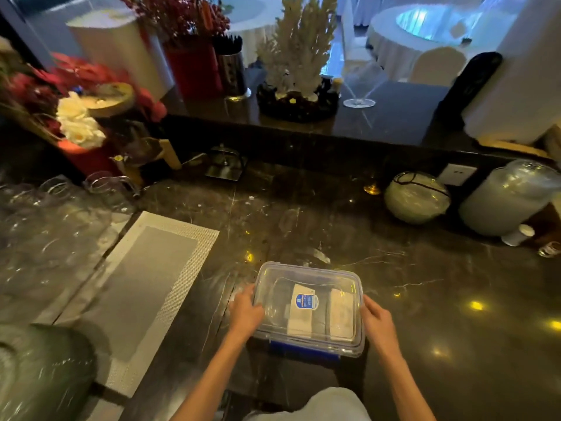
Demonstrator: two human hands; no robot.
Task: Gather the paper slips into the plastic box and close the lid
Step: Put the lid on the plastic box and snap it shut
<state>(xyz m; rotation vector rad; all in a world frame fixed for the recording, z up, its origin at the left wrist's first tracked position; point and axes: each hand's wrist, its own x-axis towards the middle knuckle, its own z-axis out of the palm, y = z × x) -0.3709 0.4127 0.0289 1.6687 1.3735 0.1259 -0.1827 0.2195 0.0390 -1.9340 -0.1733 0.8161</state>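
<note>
A clear plastic box [274,299] with its transparent lid on top sits on the dark marble counter near the front edge. A blue and white label [306,300] is stuck on the lid. Two stacks of white paper slips [341,317] lie inside, seen through the lid. My left hand [246,311] grips the box's left side, thumb on the lid. My right hand [376,320] holds the right side. A blue latch [303,350] shows along the near edge.
A grey placemat [142,287] lies left of the box. Several clear glasses [45,226] crowd the far left. A round glass jar [417,197] and a larger jar [510,199] stand at the back right. Flowers [79,123] sit at the back left.
</note>
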